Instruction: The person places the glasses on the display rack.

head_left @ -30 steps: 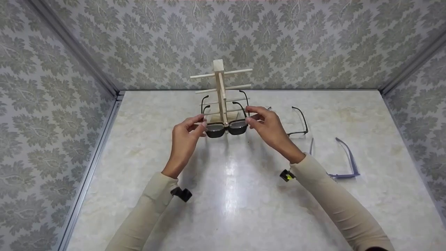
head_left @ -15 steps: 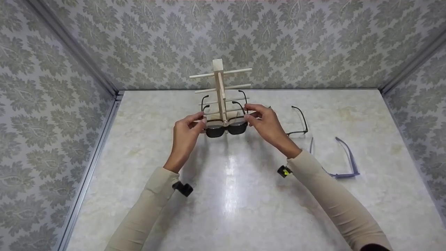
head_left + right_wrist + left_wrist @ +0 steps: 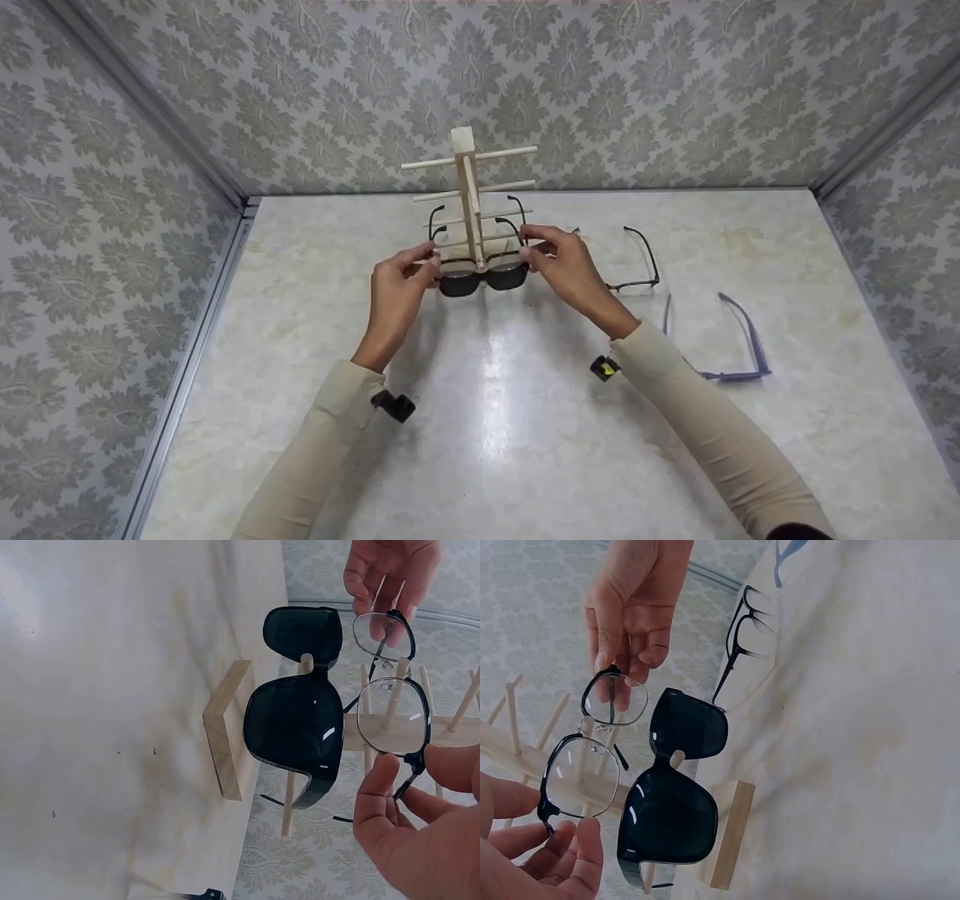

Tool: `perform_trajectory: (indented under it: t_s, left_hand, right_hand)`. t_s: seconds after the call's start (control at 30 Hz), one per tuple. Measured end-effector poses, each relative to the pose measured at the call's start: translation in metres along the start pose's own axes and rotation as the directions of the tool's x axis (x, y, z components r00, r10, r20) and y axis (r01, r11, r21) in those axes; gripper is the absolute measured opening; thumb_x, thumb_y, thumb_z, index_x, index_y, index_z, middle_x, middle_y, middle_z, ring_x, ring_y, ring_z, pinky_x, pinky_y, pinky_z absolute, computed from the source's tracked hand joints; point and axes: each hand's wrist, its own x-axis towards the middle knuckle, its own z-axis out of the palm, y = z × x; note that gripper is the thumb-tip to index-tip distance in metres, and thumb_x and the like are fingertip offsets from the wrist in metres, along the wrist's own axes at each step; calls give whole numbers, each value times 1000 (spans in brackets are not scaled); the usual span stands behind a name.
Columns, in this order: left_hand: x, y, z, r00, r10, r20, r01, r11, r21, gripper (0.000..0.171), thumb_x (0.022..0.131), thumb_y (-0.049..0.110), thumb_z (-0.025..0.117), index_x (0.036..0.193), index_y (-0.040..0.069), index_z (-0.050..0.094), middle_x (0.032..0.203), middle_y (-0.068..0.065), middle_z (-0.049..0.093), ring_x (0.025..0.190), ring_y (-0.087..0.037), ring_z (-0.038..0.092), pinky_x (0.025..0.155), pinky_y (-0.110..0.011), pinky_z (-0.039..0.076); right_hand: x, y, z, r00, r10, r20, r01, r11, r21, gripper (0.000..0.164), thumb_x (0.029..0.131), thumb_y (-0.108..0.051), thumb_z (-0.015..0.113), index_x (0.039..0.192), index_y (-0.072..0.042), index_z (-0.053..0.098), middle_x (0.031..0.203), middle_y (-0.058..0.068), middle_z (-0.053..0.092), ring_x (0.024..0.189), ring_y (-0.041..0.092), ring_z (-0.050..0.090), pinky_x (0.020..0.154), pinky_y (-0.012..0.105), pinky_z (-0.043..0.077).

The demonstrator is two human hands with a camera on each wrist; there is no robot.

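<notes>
Clear-lensed eyeglasses (image 3: 581,776) with dark upper rims are held level at the wooden display stand (image 3: 463,142). My left hand (image 3: 399,296) pinches one end of the frame near the hinge. At the opposite hinge, my right hand (image 3: 570,270) does the same with thumb and fingers. The bridge meets the tip of a peg (image 3: 586,724); whether it bears on it I cannot tell. Just below, dark sunglasses (image 3: 294,724) hang on the lowest front peg, their temples reaching back past the stand's post.
To the right on the marbled table (image 3: 480,480) lie black-framed glasses (image 3: 651,255), partly behind the right hand, and purple glasses (image 3: 754,337), partly behind the sleeve. Upper crossbars (image 3: 506,153) jut out on both sides of the post. A patterned wall (image 3: 480,67) stands behind.
Both hands have shifted the clear eyeglasses slightly up and back toward the stand, so more of the sunglasses below shows. The head view has drifted a little. Both grips stay the same.
</notes>
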Motion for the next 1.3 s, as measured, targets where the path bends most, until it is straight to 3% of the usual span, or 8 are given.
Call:
perform_trajectory:
  t_s: [0.1,0.23,0.37,0.53,0.7,0.9,1.03,1.3]
  left_hand:
    - [0,-1,0,1000,5,3,-5,1000,-15,38,107,12,71,143,1,72,126,-14,76,99,-24,78,85,-34,67]
    - [1,-3,1,1000,6,6,-6,999,-33,37,107,10,70,143,0,72,132,-21,74,101,-26,77,85,-36,67]
    - [2,-3,1,1000,8,10,-8,999,-38,37,107,8,70,144,0,71,131,-18,74,103,-27,77,85,-35,67]
    - [-1,-6,-2,999,35,-2,-35,999,1,45,108,11,71,152,5,66,134,-17,72,114,-25,72,93,-41,65]
    - [-18,-8,-12,995,86,-53,-83,995,49,45,108,12,73,152,7,65,136,-17,70,122,-25,67,100,-48,59]
    - [-39,-6,-15,993,103,-54,-103,995,-6,39,105,8,76,144,4,70,129,-18,71,118,-25,68,88,-31,64]
    - [-48,-7,-11,994,103,-45,-105,994,-43,37,105,6,76,141,1,70,127,-20,70,116,-26,68,84,-25,64]
    - [-71,-17,8,995,95,21,-92,990,-103,36,104,4,76,138,-4,71,123,-17,73,113,-26,70,83,-28,65]
  right_hand:
    - [0,2,1,1000,-8,-10,8,1000,2,41,110,-4,68,149,4,64,146,22,67,112,32,74,87,34,62]
    - [1,4,2,1000,-22,-17,22,1000,0,41,109,-4,68,149,4,65,144,23,67,109,34,75,89,46,63]
    - [1,5,0,1000,-18,-15,18,1000,1,42,110,-7,69,150,3,64,145,23,67,109,34,75,90,45,63]
    - [-9,4,-5,998,-41,-52,40,999,-33,50,109,-24,74,153,-2,63,152,15,63,120,28,72,102,46,60]
    - [-25,2,-17,990,-86,-109,80,995,-61,50,108,-29,76,152,-6,65,151,13,64,124,25,70,105,46,58]
    - [-45,4,-32,986,-96,-139,86,994,-71,45,109,-24,75,148,-4,67,147,17,65,125,27,69,107,48,56]
    - [-58,8,-40,986,-84,-142,73,994,-82,43,110,-24,73,149,-6,67,146,12,66,126,25,69,107,42,56]
    - [-83,17,-56,979,-109,-173,96,992,-86,39,108,-17,75,145,-7,70,139,7,69,123,21,69,100,27,57]
